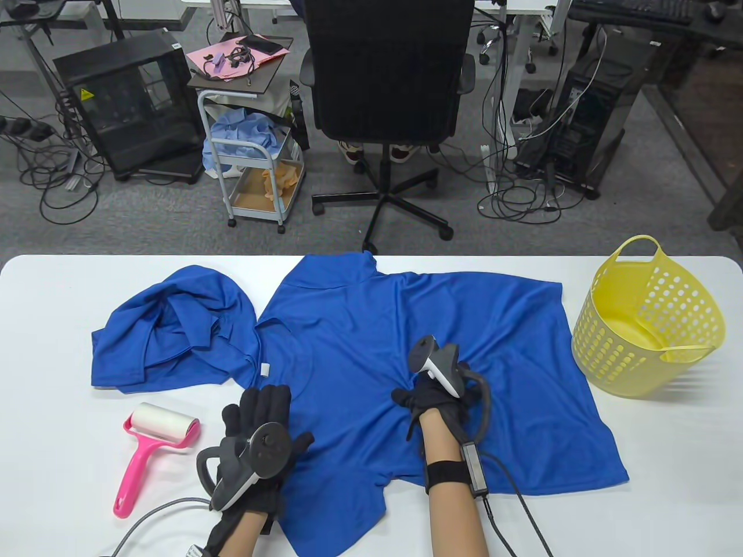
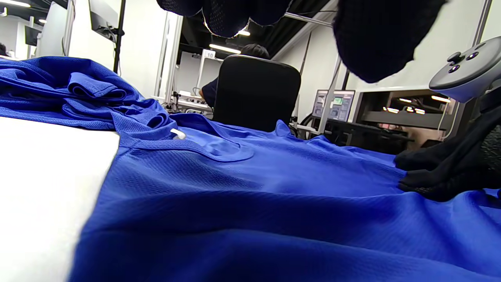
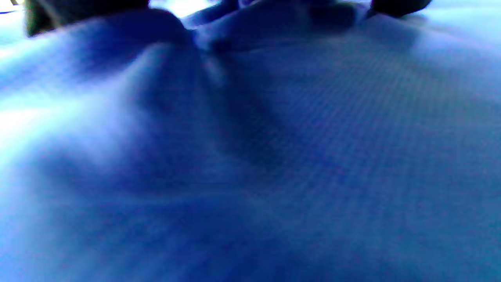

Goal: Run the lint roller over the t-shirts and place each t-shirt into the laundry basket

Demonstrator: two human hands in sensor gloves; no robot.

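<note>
A blue t-shirt (image 1: 371, 325) lies spread across the middle of the white table (image 1: 667, 464). My left hand (image 1: 261, 409) lies flat with straight fingers on the shirt's near left edge. My right hand (image 1: 422, 395) has its fingers curled into the fabric at the shirt's centre, and creases run out from it. The left wrist view shows the spread t-shirt (image 2: 274, 196) and the right hand (image 2: 438, 176) bunching the cloth. Blurred blue t-shirt fabric (image 3: 274, 156) fills the right wrist view. A second blue t-shirt (image 1: 174, 331) sits crumpled at the left. The pink lint roller (image 1: 154, 449) lies alone left of my left hand.
A yellow perforated laundry basket (image 1: 650, 325) stands on the table's right side with nothing visible in it. Behind the table are a black office chair (image 1: 389, 75), a small white cart (image 1: 255, 156) and cables on the floor.
</note>
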